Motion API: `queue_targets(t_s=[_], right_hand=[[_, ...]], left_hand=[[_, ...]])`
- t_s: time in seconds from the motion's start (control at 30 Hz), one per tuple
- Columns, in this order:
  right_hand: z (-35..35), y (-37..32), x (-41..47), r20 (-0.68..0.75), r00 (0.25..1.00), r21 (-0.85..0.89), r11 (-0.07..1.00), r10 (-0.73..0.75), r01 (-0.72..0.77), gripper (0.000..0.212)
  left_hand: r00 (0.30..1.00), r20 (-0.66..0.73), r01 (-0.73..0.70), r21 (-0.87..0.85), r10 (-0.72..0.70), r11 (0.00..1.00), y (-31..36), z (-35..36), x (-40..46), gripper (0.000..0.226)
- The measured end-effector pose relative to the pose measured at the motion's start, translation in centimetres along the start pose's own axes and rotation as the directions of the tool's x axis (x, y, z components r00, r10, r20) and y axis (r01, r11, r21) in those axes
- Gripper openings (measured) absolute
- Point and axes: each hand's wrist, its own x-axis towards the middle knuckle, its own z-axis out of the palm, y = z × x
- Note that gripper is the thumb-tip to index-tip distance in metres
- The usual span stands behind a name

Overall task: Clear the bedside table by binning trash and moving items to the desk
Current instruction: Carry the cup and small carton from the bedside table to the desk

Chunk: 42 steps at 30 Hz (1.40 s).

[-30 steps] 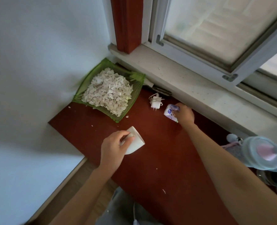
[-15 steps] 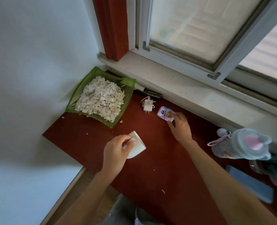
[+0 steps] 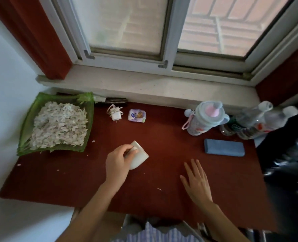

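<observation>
My left hand [image 3: 117,162] grips a white cup [image 3: 139,157] tilted on its side over the red table top [image 3: 162,137]. Flat and empty, my right hand [image 3: 196,182] hovers over the table with fingers spread. Near the back lie a small purple-and-white packet [image 3: 137,115] and a white charger with its coiled cable [image 3: 115,113]. A green tray [image 3: 25,130] heaped with torn paper scraps fills the left corner.
A pastel child's bottle [image 3: 204,118], clear plastic bottles [image 3: 259,121] and a blue case [image 3: 224,147] stand at the right. A black bag [image 3: 287,163] lies past the right edge. The windowsill [image 3: 153,89] runs behind. Paper crumbs dot the table.
My right hand has let go of the purple packet and drawn back toward me. The view has swung to the right. The left hand still holds the cup.
</observation>
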Motion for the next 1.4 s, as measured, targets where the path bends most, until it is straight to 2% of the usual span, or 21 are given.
queue_targets(t_s=[0.13, 0.2, 0.37, 0.53, 0.8, 1.23, 1.4], right_hand=[[0.4, 1.7, -1.9, 0.07, 0.99, 0.0, 0.992, 0.125, -0.125, 0.07], [0.4, 2.0, -2.3, 0.092, 0.982, 0.04, 0.984, 0.168, -0.172, 0.067], [0.3, 2.1, -2.5, 0.149, 0.974, 0.055, 0.982, 0.169, -0.179, 0.064], [0.6, 2.1, -2.5, 0.138, 0.974, 0.082, 0.978, 0.179, -0.191, 0.064], [1.0, 2.1, -2.6, 0.093, 0.978, 0.135, 0.97, 0.189, -0.2, 0.064], [0.7, 2.5, -2.8, 0.148, 0.977, 0.088, 0.982, 0.156, -0.17, 0.065], [0.6, 2.8, -3.0, 0.161, 0.978, 0.087, 0.986, 0.13, -0.145, 0.064]], left_hand=[[0.999, 0.032, 0.02, -0.051, -0.019, 0.998, 1.5, 2.3, 0.7, 0.012], [0.998, 0.069, 0.017, -0.047, -0.013, 0.999, 2.2, 3.4, 1.1, 0.009], [0.988, 0.149, -0.028, -0.023, 0.032, 0.999, 3.8, 5.4, 2.5, 0.009], [0.981, 0.194, -0.007, -0.108, 0.028, 0.994, 5.2, 7.4, 3.9, 0.01], [0.976, 0.214, -0.013, -0.143, 0.044, 0.99, 6.8, 10.5, 5.4, 0.015], [0.981, 0.166, 0.144, -0.295, -0.097, 0.945, 6.0, 11.0, 2.7, 0.018], [0.937, 0.284, 0.271, -0.232, -0.202, 0.934, 5.8, 10.1, 1.5, 0.016]])
